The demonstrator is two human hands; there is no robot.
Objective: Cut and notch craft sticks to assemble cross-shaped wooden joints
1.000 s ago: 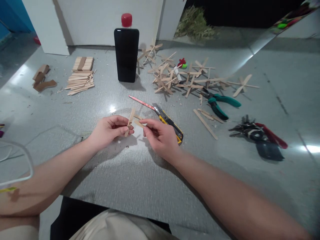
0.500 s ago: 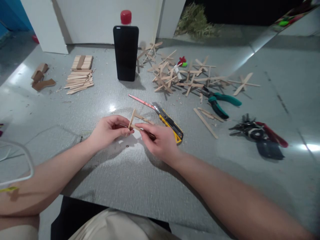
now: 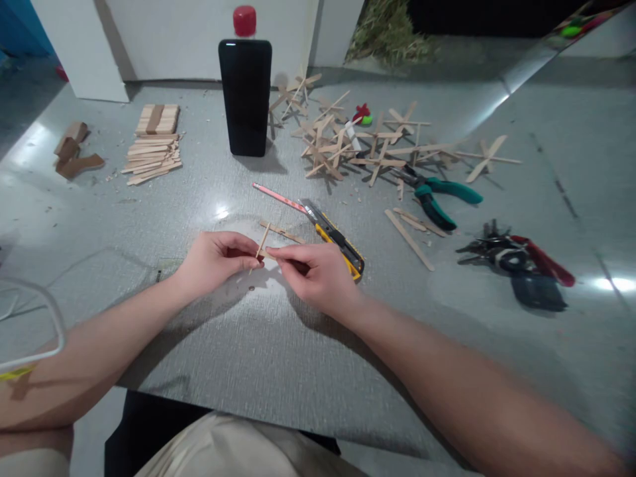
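Note:
Between the fingertips of my left hand (image 3: 226, 257) and my right hand (image 3: 315, 270) are two wooden craft sticks meeting crosswise. My left hand is closed on the upright craft stick (image 3: 265, 240), near its lower end. The thumb and forefinger of my right hand pinch the other craft stick (image 3: 269, 254), which runs sideways and is mostly covered by fingers. Just behind, another craft stick (image 3: 283, 232) with dark marks lies on the table. A yellow and black utility knife (image 3: 336, 240) and a pink pencil (image 3: 278, 197) lie beyond my right hand.
A black phone (image 3: 247, 99) stands against a red-capped bottle (image 3: 244, 21). Bundled craft sticks (image 3: 158, 120) sit at left. Joined craft-stick crosses (image 3: 328, 149) are heaped at the back. Green-handled pliers (image 3: 436, 199), loose sticks (image 3: 410, 240) and keys (image 3: 497, 255) lie at right.
The upright stick has turned so its narrow edge faces me, still held in my left fingers. My hands stay almost in place. The whole view has shifted slightly.

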